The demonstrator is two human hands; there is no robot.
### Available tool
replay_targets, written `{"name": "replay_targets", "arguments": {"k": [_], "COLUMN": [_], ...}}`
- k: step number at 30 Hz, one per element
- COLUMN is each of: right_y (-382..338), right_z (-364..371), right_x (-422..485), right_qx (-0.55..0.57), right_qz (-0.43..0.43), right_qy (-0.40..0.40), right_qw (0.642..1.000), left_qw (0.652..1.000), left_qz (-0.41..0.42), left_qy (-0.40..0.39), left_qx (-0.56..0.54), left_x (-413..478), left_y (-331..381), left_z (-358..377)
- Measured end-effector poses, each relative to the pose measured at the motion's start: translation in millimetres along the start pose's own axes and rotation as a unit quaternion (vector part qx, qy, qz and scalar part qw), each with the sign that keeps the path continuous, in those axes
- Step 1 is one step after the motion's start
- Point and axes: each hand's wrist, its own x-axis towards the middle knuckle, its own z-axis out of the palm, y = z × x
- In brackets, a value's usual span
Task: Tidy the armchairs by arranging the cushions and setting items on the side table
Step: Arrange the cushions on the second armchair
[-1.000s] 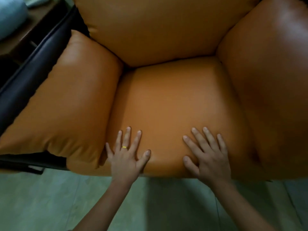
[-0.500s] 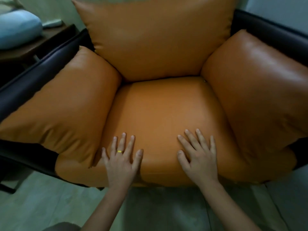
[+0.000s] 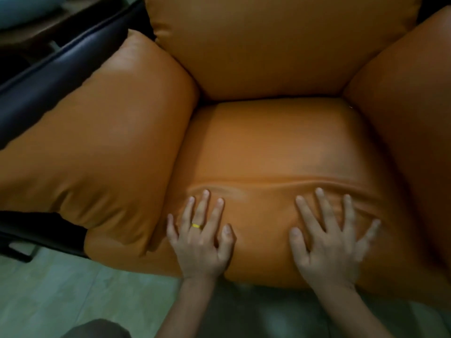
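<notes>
Head view: left hand (image 3: 200,242) and right hand (image 3: 327,245), fingers spread wide, press the seat cushion (image 3: 275,147) at six o'clock. Pushing harder could deepen its wrinkle.

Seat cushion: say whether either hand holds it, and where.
Nothing held: left hand and right hand press flat on the front of the seat cushion.

Left hand (image 3: 200,242), wearing a yellow ring (image 3: 196,225), and right hand (image 3: 327,242) press flat, fingers spread, on the front of the orange seat cushion (image 3: 275,147), which wrinkles ahead of the fingertips. Arm cushions (image 3: 97,152) flank it; the back cushion (image 3: 268,42) stands behind.
</notes>
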Motion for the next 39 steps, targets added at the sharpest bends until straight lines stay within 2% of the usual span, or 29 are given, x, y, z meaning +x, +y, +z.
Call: {"name": "replay_targets", "arguments": {"k": [3, 10, 13, 15, 18, 23, 25, 29, 32, 39], "right_y": [-2, -4, -3, -2, -5, -15, -44, -150, -192, -191], "right_z": [5, -11, -14, -13, -12, -17, -17, 5, 23, 74], "right_x": [8, 1, -3, -3, -3, -7, -12, -44, -53, -49], "right_qx": [0.008, 0.012, -0.011, -0.012, -0.002, -0.011, 0.004, 0.011, 0.022, 0.043], "right_qz": [0.0, 0.006, 0.004, 0.005, 0.007, 0.02, -0.029, -0.198, -0.215, -0.241], "right_qy": [0.014, -0.033, -0.053, -0.05, -0.043, -0.046, -0.075, -0.118, -0.064, 0.137], "right_qw": [1.0, 0.999, 0.999, 0.999, 0.999, 0.999, 0.997, 0.973, 0.974, 0.96], "left_qw": [1.0, 0.994, 0.99, 0.99, 0.992, 0.98, 0.976, 0.979, 0.985, 0.984], "left_qz": [-0.006, -0.017, -0.016, -0.039, -0.093, -0.178, -0.191, -0.174, -0.142, -0.128], "left_qy": [0.005, -0.105, -0.132, -0.106, -0.032, 0.028, 0.019, -0.024, -0.036, 0.104], "left_qx": [0.005, 0.002, -0.047, -0.085, -0.081, -0.084, -0.101, -0.1, -0.096, -0.062], "left_x": [7, 6, -11, -39, -83, -83, -73, -47, -31, -21], "left_y": [-2, 0, -10, -22, -61, -120, -131, -161, -178, -177], "left_z": [8, -25, -40, -52, -66, -84, -86, -79, -67, -25]}}
